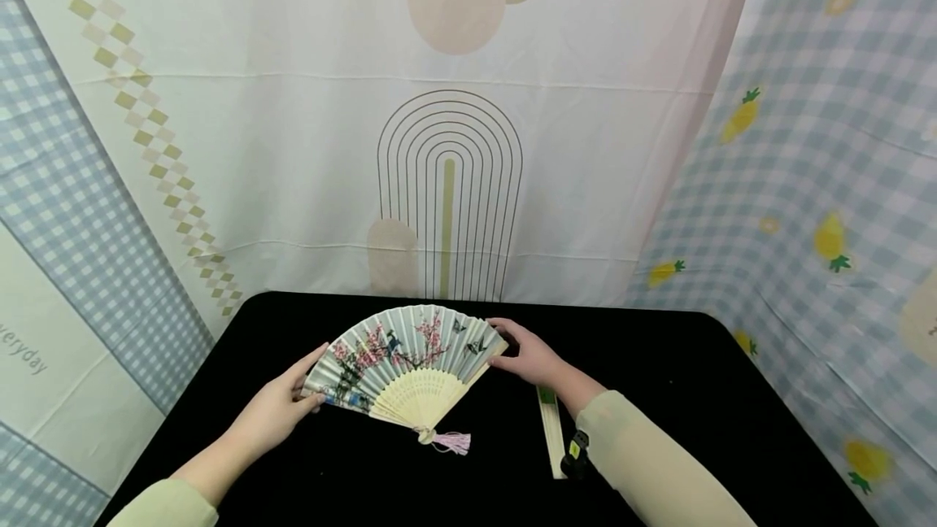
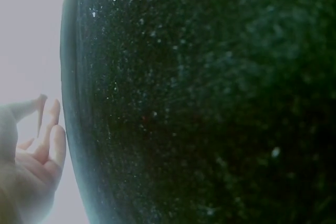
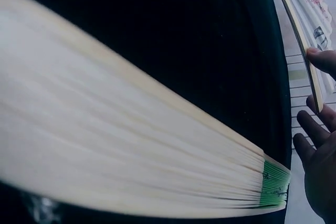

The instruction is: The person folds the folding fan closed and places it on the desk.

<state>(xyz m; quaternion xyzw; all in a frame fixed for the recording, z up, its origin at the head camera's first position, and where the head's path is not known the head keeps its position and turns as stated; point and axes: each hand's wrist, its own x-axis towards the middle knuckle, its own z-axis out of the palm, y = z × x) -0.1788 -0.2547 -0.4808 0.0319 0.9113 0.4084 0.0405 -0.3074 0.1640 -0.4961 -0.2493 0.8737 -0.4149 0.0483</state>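
Observation:
An open folding fan (image 1: 398, 352) with pink blossoms, birds and pale ribs spreads between the two hands above the black table. My left hand (image 1: 272, 411) pinches its left edge, thumb in front and the other fingers partly hidden behind. At the upper right corner, my right hand (image 1: 533, 358) grips the outer rib between thumb and fingers. A pink tassel (image 1: 452, 442) hangs from the fan's pivot at the bottom. In the right wrist view, the right thumb (image 3: 321, 60) presses on the fan's edge. The left wrist view shows the left hand (image 2: 34, 166) with the fan out of sight.
A closed folding fan (image 1: 552, 437) with pale ribs and a green cloth end lies on the black table (image 1: 351, 486), partly beneath the right forearm. A small black device (image 1: 576, 454) is at the right wrist. Patterned curtains (image 1: 307, 145) surround the table's back and sides.

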